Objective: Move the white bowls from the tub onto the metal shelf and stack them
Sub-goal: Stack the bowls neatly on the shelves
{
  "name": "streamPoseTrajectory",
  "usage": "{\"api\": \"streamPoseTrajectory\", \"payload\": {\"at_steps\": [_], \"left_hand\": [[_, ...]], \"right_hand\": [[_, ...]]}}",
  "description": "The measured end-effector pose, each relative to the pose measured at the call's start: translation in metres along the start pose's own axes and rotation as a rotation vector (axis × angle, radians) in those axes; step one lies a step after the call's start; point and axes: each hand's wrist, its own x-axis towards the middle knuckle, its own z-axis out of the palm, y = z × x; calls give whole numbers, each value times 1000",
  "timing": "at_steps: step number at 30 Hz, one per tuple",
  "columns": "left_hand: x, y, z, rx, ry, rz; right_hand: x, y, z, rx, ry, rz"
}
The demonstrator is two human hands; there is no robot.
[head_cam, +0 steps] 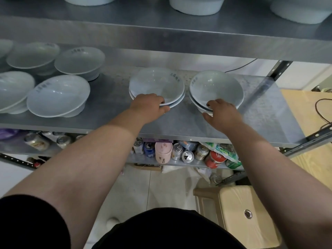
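On the metal shelf (107, 105), the left hand (149, 105) grips the left bowl stack (156, 83) by its rim; the right hand (221, 112) apparently pinches the right bowl stack (215, 87).

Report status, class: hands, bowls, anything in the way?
Left hand grips left bowl stack. Right hand grips right bowl stack. Both on shelf. More bowls farther left, apart.
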Motion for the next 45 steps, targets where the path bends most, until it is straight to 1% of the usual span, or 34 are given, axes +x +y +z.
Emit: {"api": "streamPoseTrajectory", "payload": {"at_steps": [2, 5, 6, 8, 11, 16, 18, 21, 22, 24, 25, 28, 30, 32, 34, 36, 38, 40, 45], "left_hand": [[-15, -9, -4, -237, 66, -3], [-45, -31, -15, -586, 217, -49], [-56, -42, -19, -689, 257, -64], [-81, -72, -25, -838, 324, -96], [-118, -128, -32, -897, 370, -171], [-169, -241, -45, -952, 429, -294], [-187, -286, -51, -930, 431, -318], [-216, -350, -60, -859, 456, -407], [-222, -365, -60, -840, 468, -426], [-233, -397, -58, -787, 478, -435], [-236, -413, -56, -724, 448, -430], [-236, -446, -49, -504, 227, -421], [-230, -456, -44, -366, 120, -367], [-223, -463, -37, -143, 66, -277], [-216, -469, -34, 59, 17, -233], [-210, -471, -35, 162, -22, -223], [-207, -473, -35, 187, -40, -194], [-208, -472, -33, 163, -27, -170], [-216, -439, -39, 59, 88, -265]], "right_hand": [[-5, -19, -5, 118, 71, -21], [-8, -64, -16, 293, 227, -73], [-8, -83, -19, 384, 251, -73], [-6, -127, -21, 580, 222, -44], [1, -200, -14, 824, 124, -24], [22, -323, -1, 896, -19, -21], [31, -370, 4, 920, -27, -18], [41, -431, 11, 973, -19, 2], [41, -443, 12, 959, -17, 6], [45, -464, 17, 842, -9, -37], [47, -473, 20, 754, -26, -84], [54, -489, 31, 477, -122, -210], [61, -492, 38, 293, -174, -249], [65, -496, 42, 113, -187, -286], [68, -498, 45, 37, -175, -286], [68, -497, 47, 26, -209, -263], [67, -491, 49, -19, -232, -277], [64, -482, 48, -1, -203, -285], [43, -454, 39, 80, 15, -280]]}}
